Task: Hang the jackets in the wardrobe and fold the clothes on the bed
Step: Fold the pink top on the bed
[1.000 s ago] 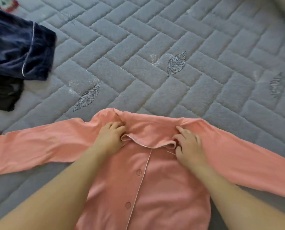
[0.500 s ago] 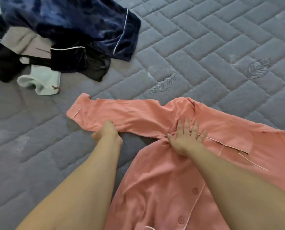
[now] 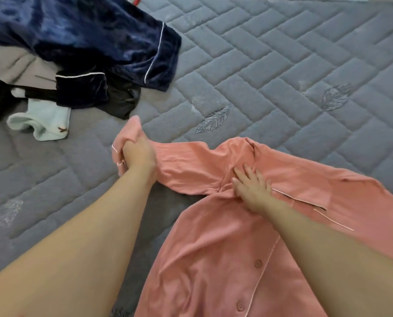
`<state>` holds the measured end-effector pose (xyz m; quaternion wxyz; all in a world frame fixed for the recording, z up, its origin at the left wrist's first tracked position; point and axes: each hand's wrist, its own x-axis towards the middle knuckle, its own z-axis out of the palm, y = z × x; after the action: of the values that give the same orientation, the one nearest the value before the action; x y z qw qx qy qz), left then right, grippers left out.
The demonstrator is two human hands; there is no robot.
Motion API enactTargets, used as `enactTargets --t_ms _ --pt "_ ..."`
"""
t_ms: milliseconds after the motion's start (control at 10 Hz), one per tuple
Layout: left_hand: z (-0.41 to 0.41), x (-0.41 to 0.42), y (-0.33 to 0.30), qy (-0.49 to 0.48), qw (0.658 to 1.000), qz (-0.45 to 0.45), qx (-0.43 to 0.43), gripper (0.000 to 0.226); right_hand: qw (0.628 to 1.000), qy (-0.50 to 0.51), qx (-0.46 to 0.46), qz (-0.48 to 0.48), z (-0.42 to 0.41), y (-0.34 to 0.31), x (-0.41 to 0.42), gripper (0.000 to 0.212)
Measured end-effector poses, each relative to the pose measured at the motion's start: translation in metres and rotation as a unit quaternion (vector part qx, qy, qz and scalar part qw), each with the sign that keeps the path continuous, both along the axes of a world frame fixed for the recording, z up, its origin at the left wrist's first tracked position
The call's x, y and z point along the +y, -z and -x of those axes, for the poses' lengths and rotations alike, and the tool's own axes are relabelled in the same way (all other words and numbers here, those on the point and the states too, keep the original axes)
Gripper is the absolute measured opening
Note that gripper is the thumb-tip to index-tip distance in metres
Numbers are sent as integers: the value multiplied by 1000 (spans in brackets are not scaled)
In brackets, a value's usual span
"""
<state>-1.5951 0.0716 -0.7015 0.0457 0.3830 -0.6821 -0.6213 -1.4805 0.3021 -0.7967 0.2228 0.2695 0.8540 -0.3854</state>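
On pink shirt [image 3: 225,259], hands: gripping, flat

L hand [image 3: 139,154] now on sleeve cuff [image 3: 131,131].

Pink shirt [image 3: 213,259] hem cut off below; clothes pile [image 3: 65,53] blurred.

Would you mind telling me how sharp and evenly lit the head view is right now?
Head view: soft, even light, no glare; faint shadow under the left forearm on the bed. The clothes pile at upper left is motion-blurred; the pink shirt and both hands, left hand and right hand, are fairly sharp. Wide-angle bending shows in the quilt lines.
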Motion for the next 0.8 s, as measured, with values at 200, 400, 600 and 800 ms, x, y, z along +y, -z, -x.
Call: enactTargets --t_ms 200,400,600,800 --pt "-31 151 -25 308 936 109 134 65 847 451 162 231 -65 -64 137 26" --pt "-145 293 22 627 592 495 111 37 746 571 88 329 -148 -67 262 44" --pt "-219 334 68 775 339 531 49 54 765 521 21 377 -179 -48 290 78" --pt "-201 362 57 797 290 492 199 59 865 394 27 309 -167 -48 297 59"
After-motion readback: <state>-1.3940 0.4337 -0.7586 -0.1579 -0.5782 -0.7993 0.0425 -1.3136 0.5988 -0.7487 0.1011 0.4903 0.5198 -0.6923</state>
